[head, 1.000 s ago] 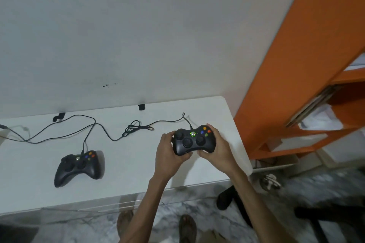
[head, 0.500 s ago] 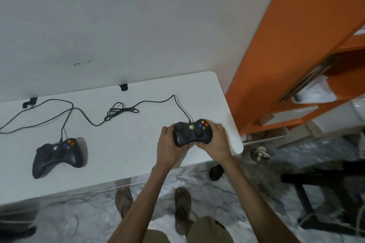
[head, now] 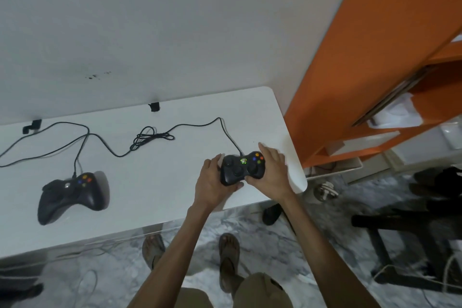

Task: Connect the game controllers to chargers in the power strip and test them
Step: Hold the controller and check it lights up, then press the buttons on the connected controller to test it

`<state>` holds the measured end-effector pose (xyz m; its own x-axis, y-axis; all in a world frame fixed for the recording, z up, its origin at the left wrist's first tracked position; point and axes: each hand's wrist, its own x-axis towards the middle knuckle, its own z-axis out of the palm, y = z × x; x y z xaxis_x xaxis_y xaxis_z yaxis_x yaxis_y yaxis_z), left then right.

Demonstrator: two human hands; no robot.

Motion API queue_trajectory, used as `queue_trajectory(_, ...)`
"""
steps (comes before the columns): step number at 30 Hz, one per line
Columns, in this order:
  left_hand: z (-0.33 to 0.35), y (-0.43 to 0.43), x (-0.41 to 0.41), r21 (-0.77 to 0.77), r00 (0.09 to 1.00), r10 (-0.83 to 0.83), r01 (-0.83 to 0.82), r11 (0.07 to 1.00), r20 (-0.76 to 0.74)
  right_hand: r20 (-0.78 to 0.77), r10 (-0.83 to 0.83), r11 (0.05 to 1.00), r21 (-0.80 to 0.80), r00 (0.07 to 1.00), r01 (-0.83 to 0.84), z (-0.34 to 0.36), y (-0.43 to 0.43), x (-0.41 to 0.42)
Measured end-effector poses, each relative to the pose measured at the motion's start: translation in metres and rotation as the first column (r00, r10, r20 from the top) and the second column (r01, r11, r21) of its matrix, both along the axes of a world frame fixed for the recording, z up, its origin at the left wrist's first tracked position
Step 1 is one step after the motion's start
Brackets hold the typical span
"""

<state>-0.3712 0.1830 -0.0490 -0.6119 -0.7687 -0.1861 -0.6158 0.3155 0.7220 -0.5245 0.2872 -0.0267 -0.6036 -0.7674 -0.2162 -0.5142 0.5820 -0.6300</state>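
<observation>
Your left grip (head: 213, 182) wraps the left handle of the black controller (head: 240, 169), fingers curled behind it. Your right grip (head: 273, 175) cradles the right handle, thumb tucked at the lower edge, fingers reaching up past the top and blurred. You hold the controller just above the right front part of the white counter (head: 175, 182), and its centre light glows green. Its cable (head: 225, 130) runs back to a small tangle, then left. The second controller (head: 72, 192) lies on the counter, well apart to your left.
</observation>
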Motion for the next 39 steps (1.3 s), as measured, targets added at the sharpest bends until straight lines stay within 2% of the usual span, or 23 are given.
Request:
queue_trajectory(5,0.035,-0.031,0.037,-0.002,0.999,-0.019,0.019,1.000,0.033,-0.014,0.107,0.990,-0.087,0.994,-0.108,0.037,-0.036,0.019)
queue_trajectory(10,0.076,-0.079,0.096,-0.074,0.998,0.066,-0.068,0.995,-0.016,0.041,0.214,0.962,-0.182,0.976,-0.204,0.064,-0.085,0.064)
queue_trajectory(19,0.113,-0.154,0.247,-0.123,0.913,0.377,-0.396,0.910,-0.153,0.225,0.323,0.929,-0.262,0.919,-0.263,0.073,-0.177,0.186)
queue_trajectory(26,0.081,-0.180,0.347,-0.031,0.822,0.553,-0.561,0.827,-0.138,0.336,0.286,0.955,-0.177,0.897,-0.238,0.047,-0.215,0.279)
queue_trajectory(30,0.052,-0.192,0.374,0.090,0.795,0.602,-0.596,0.798,-0.074,0.334,0.202,0.979,-0.089,0.921,-0.183,0.028,-0.224,0.315)
queue_trajectory(36,0.023,-0.198,0.386,0.209,0.874,0.484,-0.483,0.850,0.049,0.290,0.096,0.988,0.090,0.952,-0.127,0.002,-0.237,0.350)
queue_trajectory(39,0.016,-0.202,0.384,0.174,0.921,0.381,-0.389,0.905,0.078,0.274,0.043,0.991,0.108,0.961,-0.075,-0.003,-0.239,0.360)
